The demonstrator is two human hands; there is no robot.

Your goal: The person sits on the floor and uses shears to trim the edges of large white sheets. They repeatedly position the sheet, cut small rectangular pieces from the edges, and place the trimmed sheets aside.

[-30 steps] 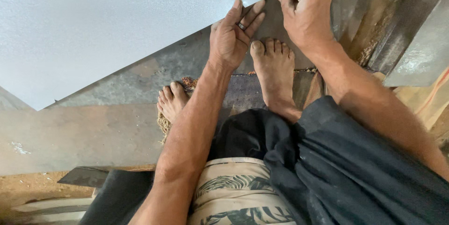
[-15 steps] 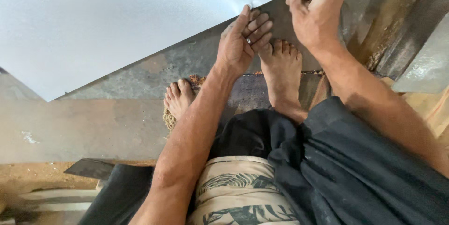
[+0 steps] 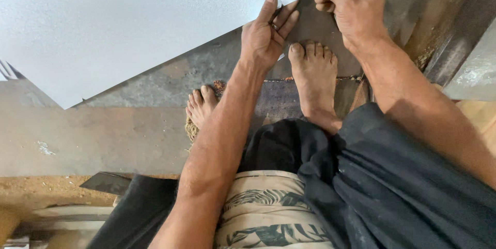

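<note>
A large pale grey sheet [image 3: 129, 21] fills the upper left, and its lower edge runs diagonally up to the right. My left hand [image 3: 266, 37] lies on that edge with the fingers stretched out together and the thumb hidden beneath, holding the sheet. My right hand [image 3: 354, 1] is a closed fist at the top right, right at the sheet's edge; what it grips is hidden. My bare right foot [image 3: 315, 78] rests on a darker metal sheet [image 3: 170, 81] just below both hands. My left foot [image 3: 201, 104] shows only its toes behind my left forearm.
Dark, rust-stained metal sheets [image 3: 77, 135] cover the floor under the pale one. More metal strips [image 3: 454, 37] lean at the right. Sandy ground [image 3: 41, 192] lies at the lower left. My knees in dark cloth and a patterned garment [image 3: 268, 207] fill the bottom.
Both hands have shifted up and away along the sheet's edge. The left fingers, spread earlier, now lie together. The feet have stayed in place.
</note>
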